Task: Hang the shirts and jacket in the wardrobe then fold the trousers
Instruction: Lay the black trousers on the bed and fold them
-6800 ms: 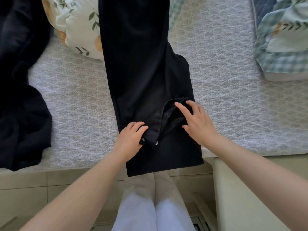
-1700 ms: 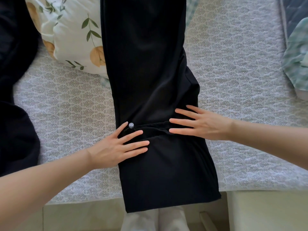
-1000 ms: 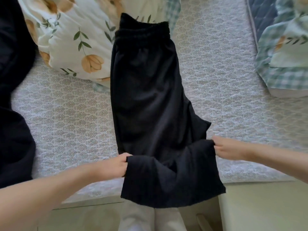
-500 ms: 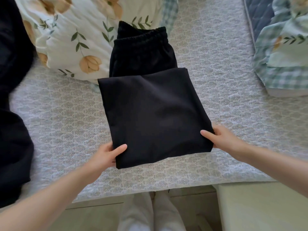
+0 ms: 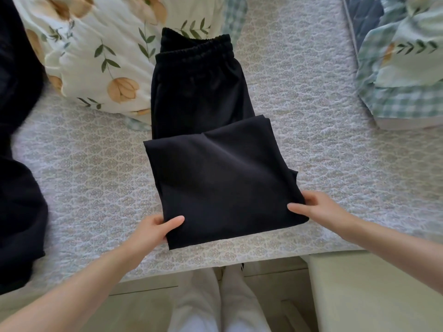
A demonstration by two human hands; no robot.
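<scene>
Black trousers (image 5: pixel 215 173) lie on the patterned bed cover (image 5: pixel 96 183), folded so the leg part lies back over the upper part. The elastic waistband (image 5: pixel 196 46) shows at the far end, against a pillow. My left hand (image 5: pixel 153 228) pinches the near left corner of the fold, thumb on top. My right hand (image 5: pixel 316 207) grips the near right corner the same way. Both hands hold the folded edge close to the bed's front edge.
A floral pillow (image 5: pixel 103 58) lies at the back left, partly under the trousers. Dark clothing (image 5: pixel 19 212) is heaped along the left edge. Checked and floral bedding (image 5: pixel 402 68) lies at the back right. A pale cabinet top (image 5: pixel 374 291) stands at the lower right.
The hanging leg ends were lifted and folded up over the trousers. Since half a second ago, the folded part has slid back toward me, uncovering more of the waist section.
</scene>
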